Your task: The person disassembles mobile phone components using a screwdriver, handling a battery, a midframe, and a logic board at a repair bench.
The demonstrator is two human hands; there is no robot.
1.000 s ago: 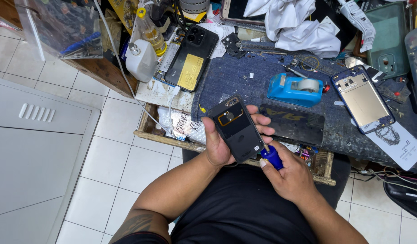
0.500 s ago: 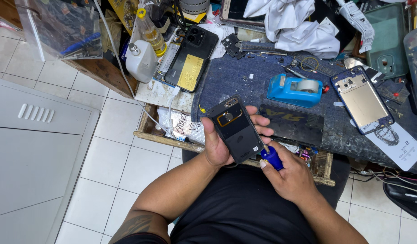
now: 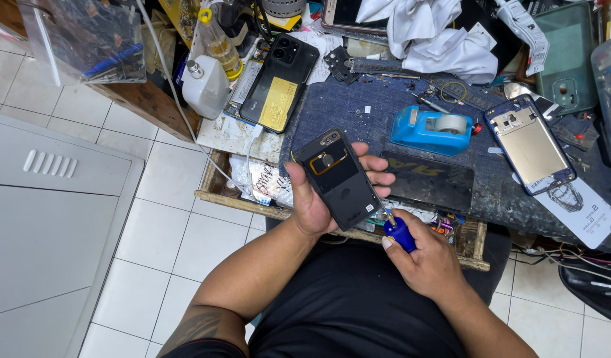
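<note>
The left hand point(image 3: 312, 199) is closed around a dark phone point(image 3: 337, 178) with its back off, thumb along the near edge and fingers wrapped over the far edge, holding it above the person's lap just in front of the desk point(image 3: 358, 106). The right hand point(image 3: 428, 262) is closed on a blue-handled screwdriver point(image 3: 399, 233), whose tip meets the lower corner of the phone.

On the desk's dark mat, just beyond the held phone, lies a flat black panel point(image 3: 430, 180). Behind it stands a blue tape dispenser point(image 3: 430, 129) with a roll of pale tape in it. To the right a blue phone frame point(image 3: 529, 143) lies open side up, a gold-coloured plate showing inside it. At the desk's left edge a black phone point(image 3: 280, 81) lies face down with a yellow card on its back, beside a white bottle point(image 3: 205, 86) and a clear bottle with yellow liquid point(image 3: 216, 41). White cloths point(image 3: 438, 33) are heaped at the back.

A shallow wooden tray point(image 3: 216, 192) sits under the desk's front edge; it holds printed wrappers and small loose bits, too jumbled to tell apart. A clear plastic box point(image 3: 87, 40) at the upper left holds a blue tool. A teal case point(image 3: 569, 59) lies at the upper right.
</note>
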